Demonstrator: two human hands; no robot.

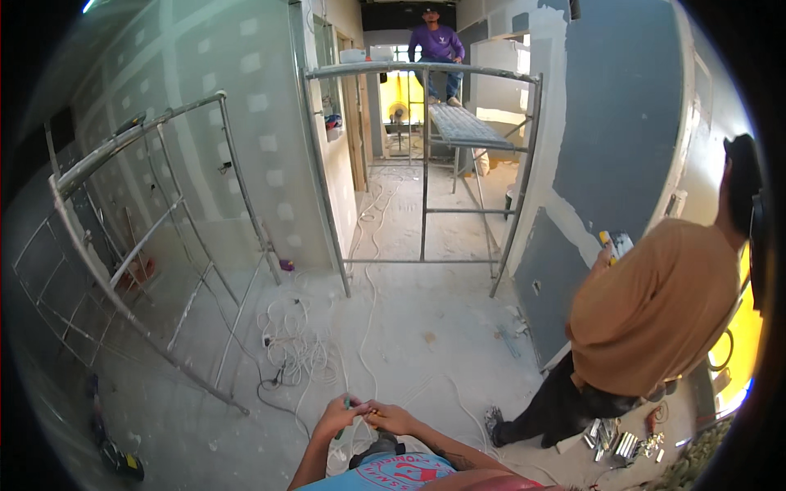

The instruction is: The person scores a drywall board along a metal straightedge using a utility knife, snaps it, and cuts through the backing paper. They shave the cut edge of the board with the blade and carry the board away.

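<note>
My two hands meet low in the middle, in front of my blue shirt. My left hand (337,417) is closed around a slim green tool (347,403), whose exact kind is too small to tell. The fingers of my right hand (395,418) are pinched together close to the left fingertips. A small orange-yellow bit shows at the right fingers; what it belongs to cannot be made out. White cable (374,327) runs along the floor toward my hands, and whether it reaches them is unclear.
Tangled white cable (299,352) lies ahead to the left, beside metal scaffolding (176,200). Another scaffold frame (425,211) spans the passage, with a person (436,42) seated behind it. At right a person in brown (655,303) holds a tool near the wall. Metal pieces (626,444) lie behind them.
</note>
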